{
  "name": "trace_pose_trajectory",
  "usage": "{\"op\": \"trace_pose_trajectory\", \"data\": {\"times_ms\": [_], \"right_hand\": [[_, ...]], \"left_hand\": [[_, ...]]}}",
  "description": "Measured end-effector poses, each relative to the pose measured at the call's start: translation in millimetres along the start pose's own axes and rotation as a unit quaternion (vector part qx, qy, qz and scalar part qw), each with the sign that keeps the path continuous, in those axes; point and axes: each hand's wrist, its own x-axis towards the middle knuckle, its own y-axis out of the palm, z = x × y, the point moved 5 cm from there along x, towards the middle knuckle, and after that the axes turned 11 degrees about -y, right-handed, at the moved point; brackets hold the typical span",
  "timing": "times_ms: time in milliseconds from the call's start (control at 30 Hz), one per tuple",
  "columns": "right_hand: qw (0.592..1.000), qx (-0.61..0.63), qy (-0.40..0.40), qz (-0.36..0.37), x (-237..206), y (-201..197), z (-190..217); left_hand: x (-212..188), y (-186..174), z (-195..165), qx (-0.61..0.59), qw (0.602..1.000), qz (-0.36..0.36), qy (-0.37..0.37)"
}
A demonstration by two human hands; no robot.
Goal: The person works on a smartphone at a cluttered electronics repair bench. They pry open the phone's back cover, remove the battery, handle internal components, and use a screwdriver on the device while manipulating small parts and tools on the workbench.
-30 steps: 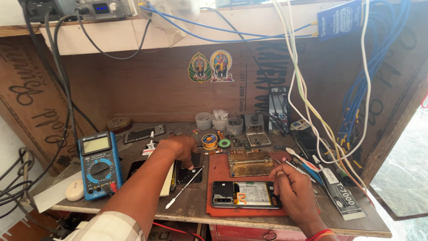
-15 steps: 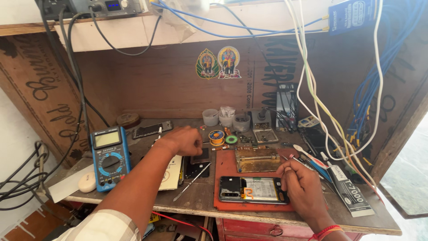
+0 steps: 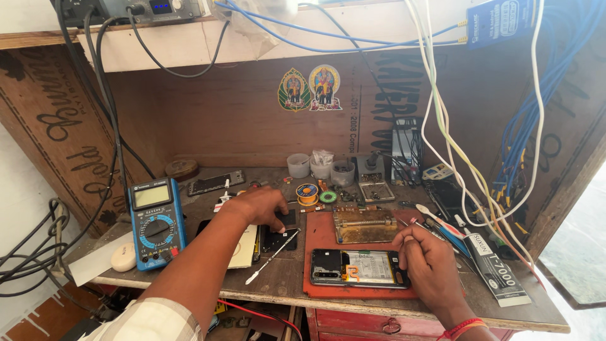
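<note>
The opened phone (image 3: 358, 268) lies lengthwise just left of your right hand (image 3: 431, 259), whose curled fingers pinch a thin tool. Your left hand (image 3: 260, 207) lies farther off, fingertips pressing a small dark part (image 3: 285, 221).

Opened phone (image 3: 358, 268) flat on red mat (image 3: 322, 233), back off, battery showing; small black part (image 3: 285, 221) w/ left fingers.

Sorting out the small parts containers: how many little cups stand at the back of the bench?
3, in a row at the back of the bench: the left cup, the middle cup with crumpled plastic in it, and the right cup. More may be hidden behind clutter.
</note>
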Motion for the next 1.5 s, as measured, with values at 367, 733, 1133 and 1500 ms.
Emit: {"op": "trace_pose_trajectory", "data": {"times_ms": [367,733,1133,1500], "right_hand": [[1.0,0.0,-0.021,-0.001,0,-1,5],[1.0,0.006,-0.025,0.0,1,-1,5],[1.0,0.006,-0.017,0.001,1,-1,4],[0.998,0.055,0.009,0.005,-2,0,2]], "left_hand": [[-2,1,-2,-0.018,0.999,-0.022,0.016],[-4,2,-1,-0.02,0.999,-0.002,0.027],[-6,-1,-3,-0.026,0.999,-0.019,0.016],[-37,-18,-22,0.065,0.99,-0.106,0.065]]}}
